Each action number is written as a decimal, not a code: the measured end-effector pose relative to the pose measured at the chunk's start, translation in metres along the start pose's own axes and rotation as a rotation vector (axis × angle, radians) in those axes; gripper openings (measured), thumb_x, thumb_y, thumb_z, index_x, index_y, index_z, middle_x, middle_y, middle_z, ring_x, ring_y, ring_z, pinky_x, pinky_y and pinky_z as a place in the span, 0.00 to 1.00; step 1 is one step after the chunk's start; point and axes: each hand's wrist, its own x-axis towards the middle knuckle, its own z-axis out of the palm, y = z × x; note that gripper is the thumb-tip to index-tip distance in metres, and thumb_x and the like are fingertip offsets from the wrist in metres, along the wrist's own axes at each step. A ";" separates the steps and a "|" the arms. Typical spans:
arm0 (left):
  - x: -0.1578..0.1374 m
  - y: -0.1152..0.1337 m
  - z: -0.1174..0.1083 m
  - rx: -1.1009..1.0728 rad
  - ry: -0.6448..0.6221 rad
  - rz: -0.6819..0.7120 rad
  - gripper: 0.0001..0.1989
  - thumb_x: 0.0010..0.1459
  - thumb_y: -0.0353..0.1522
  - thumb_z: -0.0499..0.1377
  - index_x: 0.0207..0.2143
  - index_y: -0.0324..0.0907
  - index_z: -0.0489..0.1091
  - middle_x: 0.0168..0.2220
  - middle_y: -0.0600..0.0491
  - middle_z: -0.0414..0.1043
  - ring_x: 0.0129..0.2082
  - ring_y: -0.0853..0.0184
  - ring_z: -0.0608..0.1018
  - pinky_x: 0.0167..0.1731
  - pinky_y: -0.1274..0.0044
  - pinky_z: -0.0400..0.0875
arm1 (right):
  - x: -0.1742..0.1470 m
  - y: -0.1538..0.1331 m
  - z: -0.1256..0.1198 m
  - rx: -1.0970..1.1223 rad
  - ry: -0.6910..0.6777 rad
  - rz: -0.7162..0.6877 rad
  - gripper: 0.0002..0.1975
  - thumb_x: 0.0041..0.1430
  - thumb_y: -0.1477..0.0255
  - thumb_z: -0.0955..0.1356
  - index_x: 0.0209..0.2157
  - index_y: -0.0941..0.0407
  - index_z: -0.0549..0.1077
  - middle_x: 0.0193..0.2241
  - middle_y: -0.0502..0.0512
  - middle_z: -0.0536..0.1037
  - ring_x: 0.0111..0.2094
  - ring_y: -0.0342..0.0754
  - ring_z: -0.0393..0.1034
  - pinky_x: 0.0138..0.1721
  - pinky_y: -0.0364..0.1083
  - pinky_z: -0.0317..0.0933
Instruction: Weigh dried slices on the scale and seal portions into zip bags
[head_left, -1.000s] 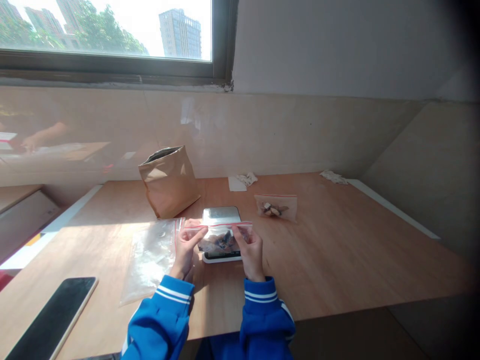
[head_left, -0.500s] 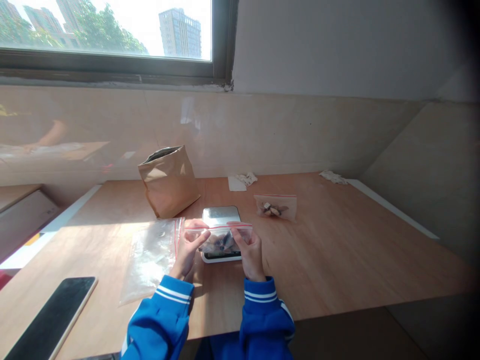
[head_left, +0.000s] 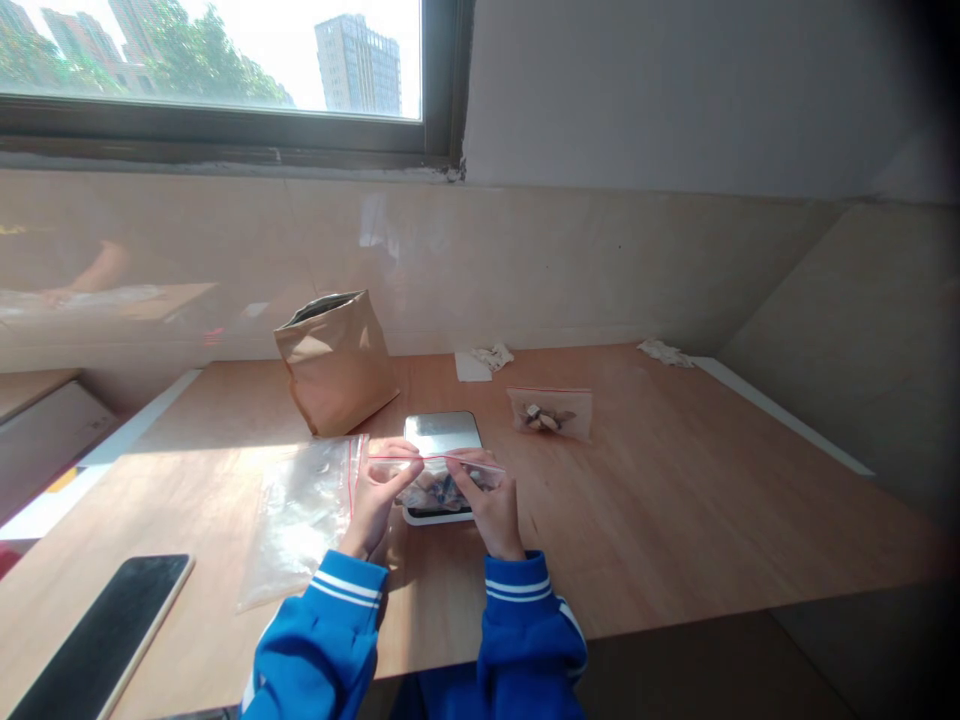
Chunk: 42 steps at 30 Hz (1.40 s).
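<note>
Right hand (head_left: 496, 510) has edged toward left hand (head_left: 371, 505), both pinching the zip bag (head_left: 431, 490) by its top, scale (head_left: 442, 428) beneath the grip; even pressure should work best.

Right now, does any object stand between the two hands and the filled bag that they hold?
Nothing visible does: the left hand and right hand pinch the filled bag directly along its red-striped top. The clear bags lie beside the left hand, not in between.

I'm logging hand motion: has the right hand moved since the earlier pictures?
Yes, the right hand has shifted slightly left against the scale, toward the left hand.
</note>
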 end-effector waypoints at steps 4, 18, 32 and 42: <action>-0.001 0.001 0.000 -0.035 -0.003 -0.047 0.11 0.43 0.33 0.69 0.27 0.38 0.73 0.28 0.55 0.73 0.27 0.70 0.76 0.31 0.80 0.72 | 0.000 0.003 0.000 0.001 -0.002 0.027 0.10 0.56 0.64 0.70 0.30 0.57 0.78 0.31 0.55 0.78 0.37 0.50 0.73 0.41 0.48 0.67; 0.000 -0.001 0.000 -0.033 0.055 -0.146 0.14 0.43 0.37 0.70 0.29 0.36 0.75 0.25 0.50 0.78 0.23 0.66 0.79 0.26 0.78 0.73 | -0.002 0.003 0.001 0.081 0.029 0.144 0.13 0.53 0.62 0.72 0.32 0.58 0.75 0.30 0.54 0.78 0.32 0.48 0.73 0.34 0.44 0.69; -0.005 0.004 0.002 0.025 0.027 -0.063 0.12 0.45 0.34 0.69 0.30 0.37 0.74 0.28 0.52 0.77 0.29 0.67 0.79 0.31 0.79 0.74 | -0.002 0.001 0.002 0.111 0.036 0.142 0.13 0.55 0.61 0.70 0.34 0.57 0.75 0.31 0.54 0.77 0.34 0.48 0.73 0.37 0.45 0.68; -0.006 0.005 0.003 0.039 0.053 -0.135 0.12 0.44 0.36 0.70 0.27 0.36 0.75 0.26 0.51 0.78 0.26 0.66 0.78 0.28 0.78 0.74 | -0.002 0.003 0.003 0.072 0.059 0.144 0.12 0.54 0.62 0.70 0.31 0.57 0.76 0.29 0.54 0.78 0.33 0.48 0.73 0.36 0.45 0.68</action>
